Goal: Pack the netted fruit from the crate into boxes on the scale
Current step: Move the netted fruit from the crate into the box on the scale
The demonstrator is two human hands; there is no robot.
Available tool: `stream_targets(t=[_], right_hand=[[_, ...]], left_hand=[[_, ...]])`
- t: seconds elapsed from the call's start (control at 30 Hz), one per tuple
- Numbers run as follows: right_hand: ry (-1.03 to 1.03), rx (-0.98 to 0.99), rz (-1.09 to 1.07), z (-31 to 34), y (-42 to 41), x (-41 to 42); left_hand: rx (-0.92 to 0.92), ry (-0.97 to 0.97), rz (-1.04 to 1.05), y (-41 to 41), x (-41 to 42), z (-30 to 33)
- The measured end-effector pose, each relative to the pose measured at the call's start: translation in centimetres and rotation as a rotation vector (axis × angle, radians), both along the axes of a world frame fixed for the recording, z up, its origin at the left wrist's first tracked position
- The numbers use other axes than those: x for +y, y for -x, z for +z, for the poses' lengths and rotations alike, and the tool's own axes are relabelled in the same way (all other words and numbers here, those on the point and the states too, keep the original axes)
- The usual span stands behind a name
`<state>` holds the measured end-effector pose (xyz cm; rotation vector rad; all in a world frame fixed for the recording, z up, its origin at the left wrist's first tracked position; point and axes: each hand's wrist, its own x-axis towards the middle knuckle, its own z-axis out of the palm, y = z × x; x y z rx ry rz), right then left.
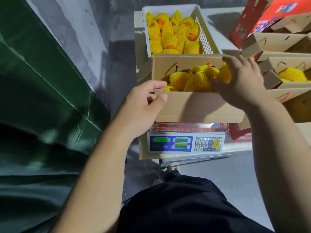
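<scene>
A brown cardboard box (pixel 198 106) sits on the digital scale (pixel 186 143), holding several fruit in yellow foam nets (pixel 193 80). My left hand (pixel 144 105) grips the box's near left corner, thumb on the front wall and fingers over the rim. My right hand (pixel 242 81) reaches into the box's right side, fingers spread over a netted fruit (pixel 224 74). Behind the box stands the white plastic crate (pixel 205 36) with many more netted oranges (pixel 170 36).
To the right, open cardboard boxes (pixel 286 84) are stacked, one with netted fruit (pixel 292 74) inside; red printed boxes (pixel 262 19) stand behind them. A dark green tarp-covered bulk (pixel 42 89) fills the left. The grey floor lies below the scale stand.
</scene>
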<state>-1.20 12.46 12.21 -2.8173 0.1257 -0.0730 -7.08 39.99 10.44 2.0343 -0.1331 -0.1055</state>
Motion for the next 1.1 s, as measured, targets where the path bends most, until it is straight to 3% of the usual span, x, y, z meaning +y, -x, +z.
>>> stream_targets(t=[0.13,0.33,0.57,0.87,1.0,1.1], right_hand=[[0.004,-0.109,0.140,0.2,2.1,3.0],[-0.046,0.036,0.491,-0.1,4.4,6.9],[-0.124,0.038,0.574,0.0,4.6,6.2],[-0.222,-0.048,0.424,0.0,3.0,4.3],[-0.136,-0.188,0.010,-0.5,0.4,0.4],[-0.073,0.064,-0.238,-1.0,-2.0,-2.2]], left_hand=[[-0.020,-0.068,-0.009,-0.1,-0.5,0.5],[0.043,-0.116,0.004,0.3,-1.1,0.9],[0.043,-0.100,0.033,1.2,-1.2,1.2],[0.047,-0.138,0.046,1.1,-0.8,0.9],[0.046,-0.131,0.048,0.9,-0.6,0.8],[0.044,-0.106,0.061,0.9,-0.3,0.5]])
